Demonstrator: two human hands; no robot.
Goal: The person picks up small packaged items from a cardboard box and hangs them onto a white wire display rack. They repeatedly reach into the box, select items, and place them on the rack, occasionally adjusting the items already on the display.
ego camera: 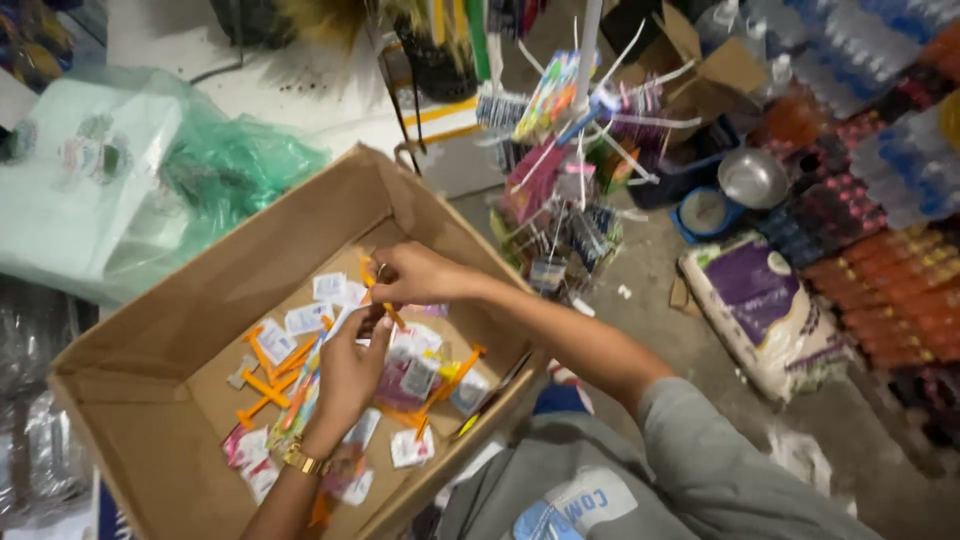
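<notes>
My left hand, gold watch at the wrist, curls over the box, its grip closed on a strip of packets. My right hand reaches across, pinching an orange razor. White sachets and more razors litter the box floor. Beyond, a blurred display rack; its goods are unclear.

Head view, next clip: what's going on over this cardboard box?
A person's two hands meet above an open cardboard box littered with orange disposable razors and small white sachets. The left hand and the right hand pinch one orange razor between them. A white hanging display rack stands behind the box.
</notes>
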